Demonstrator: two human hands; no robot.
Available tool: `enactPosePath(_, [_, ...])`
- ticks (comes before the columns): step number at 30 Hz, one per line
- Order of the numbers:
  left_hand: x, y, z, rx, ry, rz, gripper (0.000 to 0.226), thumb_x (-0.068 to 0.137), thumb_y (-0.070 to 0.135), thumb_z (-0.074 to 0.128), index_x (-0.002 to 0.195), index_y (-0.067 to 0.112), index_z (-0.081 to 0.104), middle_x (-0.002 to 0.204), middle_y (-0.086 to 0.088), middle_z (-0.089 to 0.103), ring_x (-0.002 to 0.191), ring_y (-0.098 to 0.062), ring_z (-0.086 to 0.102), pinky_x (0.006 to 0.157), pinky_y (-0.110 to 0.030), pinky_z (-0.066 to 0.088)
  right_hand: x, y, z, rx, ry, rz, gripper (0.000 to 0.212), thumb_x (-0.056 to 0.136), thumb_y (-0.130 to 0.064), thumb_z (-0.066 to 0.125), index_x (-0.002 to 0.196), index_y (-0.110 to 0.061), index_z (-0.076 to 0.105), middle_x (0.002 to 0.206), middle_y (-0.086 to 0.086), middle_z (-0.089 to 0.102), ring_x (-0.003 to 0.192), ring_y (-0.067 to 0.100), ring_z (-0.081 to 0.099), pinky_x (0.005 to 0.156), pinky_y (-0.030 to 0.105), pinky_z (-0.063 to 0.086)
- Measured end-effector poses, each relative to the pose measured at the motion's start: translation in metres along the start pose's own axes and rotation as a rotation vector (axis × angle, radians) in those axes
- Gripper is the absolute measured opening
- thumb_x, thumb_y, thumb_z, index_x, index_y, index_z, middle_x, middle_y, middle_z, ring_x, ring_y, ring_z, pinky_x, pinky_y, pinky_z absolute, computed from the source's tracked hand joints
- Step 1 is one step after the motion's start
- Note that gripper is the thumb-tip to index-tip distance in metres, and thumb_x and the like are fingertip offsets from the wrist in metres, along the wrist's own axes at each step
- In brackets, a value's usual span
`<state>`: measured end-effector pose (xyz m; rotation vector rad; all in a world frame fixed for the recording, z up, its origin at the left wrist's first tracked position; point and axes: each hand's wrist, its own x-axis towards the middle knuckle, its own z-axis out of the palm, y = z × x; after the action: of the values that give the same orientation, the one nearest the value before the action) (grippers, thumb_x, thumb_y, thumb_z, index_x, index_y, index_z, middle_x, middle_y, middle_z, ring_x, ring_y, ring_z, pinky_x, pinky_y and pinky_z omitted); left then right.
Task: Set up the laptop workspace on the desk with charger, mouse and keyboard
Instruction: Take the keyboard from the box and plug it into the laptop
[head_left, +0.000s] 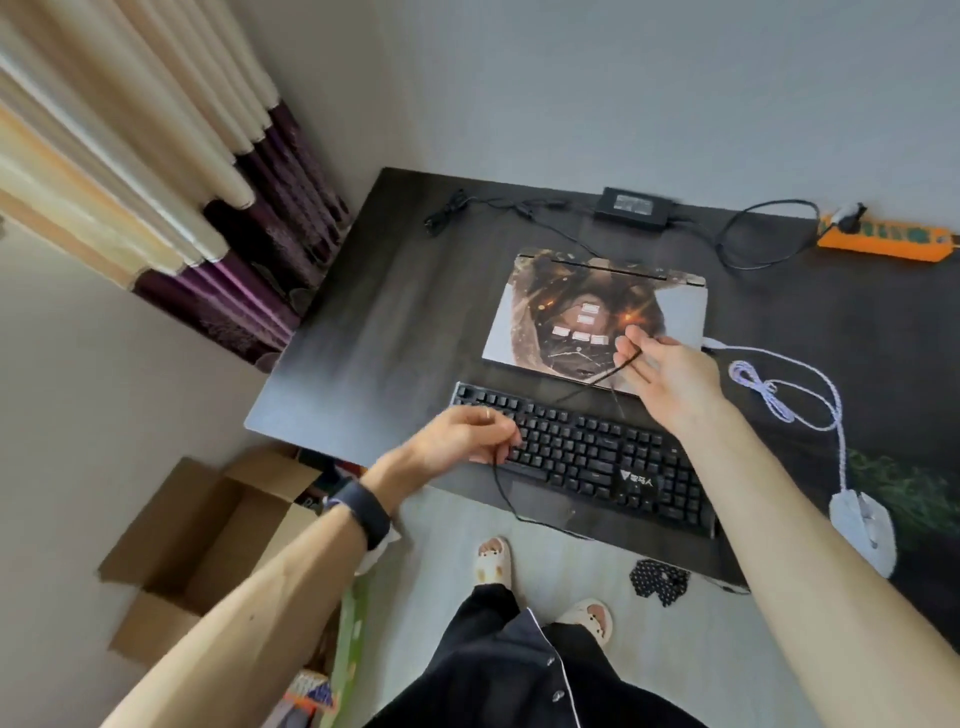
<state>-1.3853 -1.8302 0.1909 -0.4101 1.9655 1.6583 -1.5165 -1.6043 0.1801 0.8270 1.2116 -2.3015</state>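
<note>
**Keyboard cable is the last thing left to plug in**

Nearest the desk's (363, 332) front edge, the left hand (462, 436) pinches the black keyboard cable (501, 493) low, over the keyboard's (587, 457) left end. The right hand (670, 369) grips the same cable higher up, above the closed laptop's (597, 317) near edge, so it's closer to the ports. The cable's plug end isn't visible. The keyboard lies left-right, parallel to the laptop behind it; white logo text is unreadable. White mouse (862, 525) sits right, its cord reaching the laptop's right side. Charger brick (634, 208) and orange power strip (883, 236) sit at the back.
</note>
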Motion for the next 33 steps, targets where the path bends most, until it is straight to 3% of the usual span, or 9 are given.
enactPosePath(3, [-0.025,0.012,-0.04,0.038,0.105,-0.057,0.026,0.1,0.023,0.055,0.078,0.011,0.063,0.066,-0.011,0.055,0.061,-0.023,0.058,0.066,-0.028,0.044,0.011,0.034,0.008,-0.121,0.015,0.054,0.031,0.094,0.008,0.057,0.121,-0.003,0.048,0.095,0.011,0.069,0.081,0.02,0.071,0.066,0.032,0.058])
enactPosePath(8, [-0.065,0.028,-0.111,0.144,0.246,-0.11,0.026,0.095,0.025,0.063,0.094,0.0,0.071,0.062,-0.002,0.048,0.054,-0.018,0.046,0.06,-0.027,0.045,0.018,0.112,0.037,-0.607,-0.094,0.172,0.037,0.084,0.016,0.058,0.114,-0.003,0.062,0.078,0.014,0.068,0.053,0.014,0.051,0.042,0.019,0.042])
enactPosePath(13, [-0.071,0.033,-0.16,0.217,0.373,-0.109,0.025,0.094,0.032,0.064,0.091,0.009,0.074,0.062,0.002,0.051,0.053,-0.013,0.047,0.059,-0.025,0.046,0.043,0.15,0.098,-0.914,-0.167,0.154,0.014,0.086,0.002,0.061,0.092,-0.004,0.072,0.064,0.007,0.068,0.05,0.017,0.049,0.045,0.022,0.036])
enactPosePath(17, [-0.048,0.036,-0.194,0.211,0.424,-0.065,0.025,0.095,0.032,0.063,0.09,0.011,0.074,0.069,-0.003,0.05,0.055,-0.019,0.044,0.056,-0.028,0.042,0.078,0.159,0.137,-0.808,-0.102,0.207,0.011,0.095,0.002,0.055,0.086,0.0,0.06,0.073,0.014,0.065,0.049,0.013,0.053,0.033,0.016,0.038])
enactPosePath(19, [-0.03,0.037,-0.21,0.214,0.401,-0.042,0.024,0.096,0.03,0.062,0.091,0.01,0.074,0.07,-0.006,0.048,0.056,-0.022,0.04,0.051,-0.028,0.039,0.093,0.161,0.149,-0.704,-0.07,0.225,0.006,0.099,-0.005,0.054,0.097,-0.002,0.058,0.086,0.015,0.067,0.059,0.014,0.058,0.04,0.018,0.045])
enactPosePath(23, [0.014,0.036,-0.255,0.177,0.419,0.013,0.023,0.095,0.027,0.061,0.092,0.008,0.073,0.065,-0.001,0.051,0.042,-0.018,0.039,0.042,-0.022,0.039,0.12,0.163,0.171,-0.516,-0.009,0.271,0.026,0.104,-0.032,0.044,0.124,-0.014,0.048,0.115,0.013,0.066,0.08,0.024,0.07,0.06,0.027,0.051])
enactPosePath(27, [0.059,0.023,-0.29,0.154,0.403,-0.011,0.022,0.093,0.028,0.063,0.088,0.008,0.072,0.064,0.0,0.059,0.039,-0.019,0.043,0.045,-0.022,0.042,0.109,0.164,0.194,-0.531,0.192,0.237,0.028,0.104,-0.038,0.041,0.119,-0.015,0.05,0.099,0.014,0.07,0.067,0.021,0.059,0.057,0.024,0.043])
enactPosePath(29, [0.079,0.017,-0.294,0.186,0.316,-0.03,0.02,0.091,0.028,0.064,0.083,0.011,0.07,0.063,0.002,0.063,0.039,-0.021,0.048,0.044,-0.021,0.043,0.098,0.17,0.207,-0.57,0.103,0.294,0.045,0.102,-0.045,0.048,0.115,-0.004,0.061,0.095,0.01,0.073,0.059,0.016,0.05,0.055,0.023,0.035])
enactPosePath(33, [0.102,0.01,-0.29,0.236,0.15,-0.067,0.018,0.089,0.031,0.065,0.081,0.016,0.071,0.064,0.004,0.067,0.041,-0.022,0.051,0.045,-0.021,0.045,0.089,0.179,0.254,-0.724,-0.068,0.23,0.051,0.093,-0.059,0.058,0.105,-0.012,0.075,0.091,-0.001,0.074,0.055,0.012,0.045,0.048,0.024,0.033])
